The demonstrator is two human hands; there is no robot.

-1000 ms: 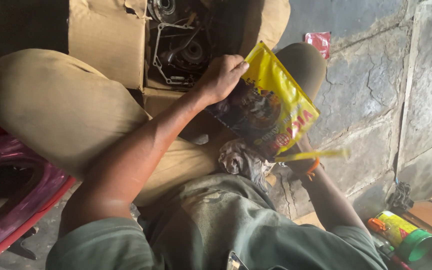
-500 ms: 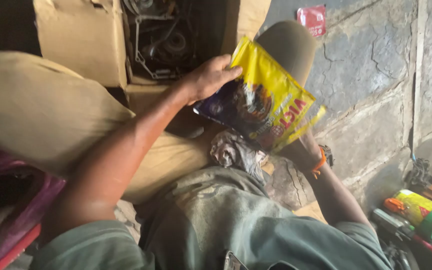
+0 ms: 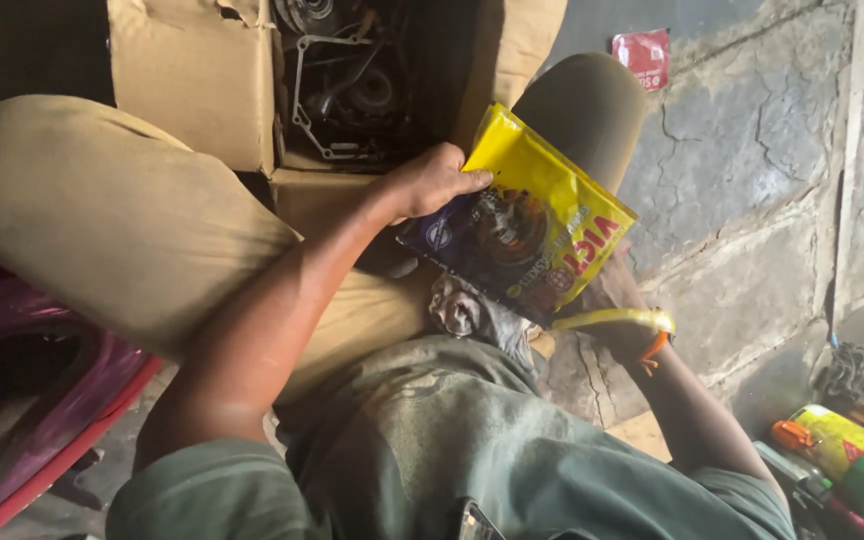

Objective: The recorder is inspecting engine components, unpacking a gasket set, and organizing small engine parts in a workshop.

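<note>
Holding yellow packet [image 3: 527, 215] over parts-filled carton [image 3: 202, 75]

The right hand [image 3: 607, 290] is largely concealed behind the yellow packet [image 3: 532, 225]; only some fingers and the wrist show, so its grip cannot be confirmed in detail. The left hand [image 3: 430, 182] covers the packet's upper left edge. Metal parts inside the cardboard box [image 3: 197, 75] lie in deep shadow and cannot be identified; the box is cut off by the top edge. The crumpled rag [image 3: 472, 312] is partly hidden under the packet. The green-capped can [image 3: 857, 455] runs off the right edge. The red chair [image 3: 22, 400] is cut off at left.
</note>
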